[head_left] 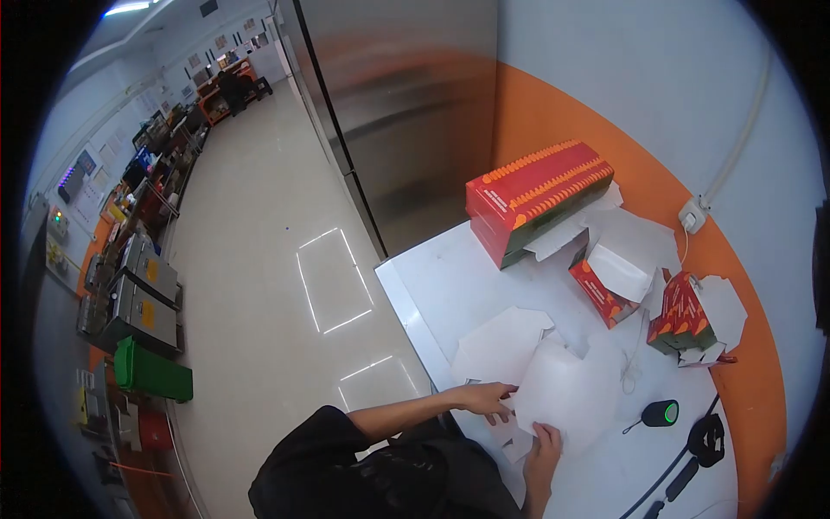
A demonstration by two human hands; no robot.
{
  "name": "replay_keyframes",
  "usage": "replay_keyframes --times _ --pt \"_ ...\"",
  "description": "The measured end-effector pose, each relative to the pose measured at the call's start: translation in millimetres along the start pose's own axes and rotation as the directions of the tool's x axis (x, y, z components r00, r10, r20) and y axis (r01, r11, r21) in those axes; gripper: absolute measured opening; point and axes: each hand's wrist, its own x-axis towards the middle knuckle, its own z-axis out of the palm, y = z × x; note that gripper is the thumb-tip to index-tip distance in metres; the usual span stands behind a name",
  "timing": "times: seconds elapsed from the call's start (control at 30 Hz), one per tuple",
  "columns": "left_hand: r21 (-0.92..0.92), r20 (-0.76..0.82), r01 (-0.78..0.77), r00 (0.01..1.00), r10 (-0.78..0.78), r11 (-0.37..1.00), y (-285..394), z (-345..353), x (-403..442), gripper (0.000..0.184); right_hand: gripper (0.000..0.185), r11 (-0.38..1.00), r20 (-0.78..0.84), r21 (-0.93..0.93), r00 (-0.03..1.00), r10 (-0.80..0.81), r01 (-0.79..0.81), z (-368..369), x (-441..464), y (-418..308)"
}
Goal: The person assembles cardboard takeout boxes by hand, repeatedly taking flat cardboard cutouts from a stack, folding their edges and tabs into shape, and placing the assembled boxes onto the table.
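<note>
A white, unfolded cardboard box blank [566, 389] lies plain side up at the table's near part, partly over another white blank [501, 342]. My left hand [486, 400] is at its left edge, fingers bent around a narrow flap. On the near edge, my right hand [543, 443] grips the card between thumb and fingers; the fingertips are partly hidden. A small white flap [516, 443] shows between the two hands.
Red-and-orange printed boxes, one large [540, 195], one smaller [605, 290] and a nested stack [683, 320], stand at the back of the white table [424, 277]. A black speaker [661, 413] and a black strap [707, 439] lie right. A steel refrigerator [406, 104] stands beyond.
</note>
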Motion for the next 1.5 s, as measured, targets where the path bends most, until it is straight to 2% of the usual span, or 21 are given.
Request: replay_keyframes --times 0.1,0.13,0.17,0.2,0.33,0.43,0.53,0.63,0.73,0.83,0.87,0.97,1.07,1.1,1.13,1.2,1.23,1.33,1.4,1.47,1.5 --pt "-0.348 0.011 -0.069 0.997 0.077 0.935 8 -6 3 0.087 0.023 0.989 -0.074 0.129 0.993 0.086 -0.076 -10 0 -4" --pt "-0.063 -0.064 -0.273 0.961 0.269 0.960 12 -6 1 0.080 0.022 0.963 -0.089 0.230 0.983 0.162 -0.138 -12 0 -9" --pt "0.236 -0.080 -0.435 0.883 0.463 0.869 17 -4 -1 0.074 0.020 0.924 -0.094 0.330 0.967 0.237 -0.194 -12 1 -11" --pt "0.512 -0.037 -0.531 0.772 0.634 0.676 24 -1 -6 0.068 0.020 0.906 -0.097 0.369 0.961 0.258 -0.206 -12 3 -9" --pt "0.641 0.259 -0.684 0.620 0.741 0.348 38 9 -1 0.037 0.021 0.836 -0.068 0.498 0.951 0.303 -0.230 -18 15 -21" --pt "0.627 0.277 -0.737 0.515 0.811 0.254 44 19 9 0.026 0.025 0.805 -0.033 0.544 0.952 0.303 -0.237 -20 22 -33" --pt "0.589 0.059 -0.710 0.514 0.856 0.386 28 23 26 0.023 0.027 0.796 -0.022 0.551 0.949 0.316 -0.252 -20 22 -35" --pt "0.553 -0.200 -0.764 0.264 0.944 0.331 25 34 28 0.021 0.027 0.805 -0.025 0.542 0.954 0.300 -0.239 -22 19 -33" --pt "0.677 0.138 -0.719 0.335 0.932 0.158 27 37 22 0.020 0.027 0.830 -0.016 0.512 0.964 0.266 -0.220 -29 20 -39" --pt "0.683 0.227 -0.720 0.370 0.901 0.124 27 38 21 0.018 0.030 0.870 0.019 0.447 0.975 0.222 -0.206 -40 21 -49" --pt "0.710 0.195 -0.679 0.444 0.874 0.186 26 37 19 0.018 0.031 0.885 0.030 0.422 0.979 0.204 -0.197 -43 22 -52" --pt "0.753 0.106 -0.555 0.632 0.768 0.353 36 29 3 0.018 0.039 0.874 -0.162 0.478 0.969 0.186 -0.088 -42 20 -61" --pt "0.681 -0.041 -0.468 0.744 0.667 0.564 44 13 -7 0.019 0.045 0.968 -0.402 0.076 0.896 -0.188 0.237 -59 17 -83" --pt "0.600 -0.136 -0.447 0.759 0.636 0.663 44 9 -10 0.020 0.038 0.969 -0.456 0.056 0.869 -0.189 0.240 -60 5 -69" --pt "0.506 -0.225 -0.426 0.774 0.592 0.750 44 6 -13 0.021 0.037 0.944 -0.555 0.148 0.815 -0.167 0.294 -58 -1 -57" --pt "0.354 -0.246 -0.437 0.809 0.534 0.826 44 -1 -19 0.023 0.034 0.859 -0.724 0.303 0.686 -0.075 0.413 -52 -4 -35" --pt "0.272 -0.248 -0.438 0.829 0.502 0.857 43 -3 -22 0.024 0.029 0.930 -0.650 0.278 0.760 -0.002 0.240 -56 4 -36" --pt "0.275 -0.153 -0.528 0.801 0.579 0.804 38 -2 -25 0.022 0.032 0.996 -0.294 0.085 0.956 -0.015 0.042 -67 22 -62" --pt "0.374 -0.092 -0.502 0.817 0.570 0.780 44 3 -31 0.020 0.032 0.984 -0.176 0.179 0.983 0.049 -0.017 -60 29 -68" --pt "0.428 -0.046 -0.502 0.818 0.573 0.751 48 12 -32 0.018 0.035 0.981 -0.166 0.184 0.982 0.088 -0.056 -47 28 -58" --pt "0.434 -0.050 -0.501 0.816 0.576 0.748 51 15 -33 0.017 0.034 0.993 -0.179 0.119 0.984 0.006 0.016 -49 30 -60"
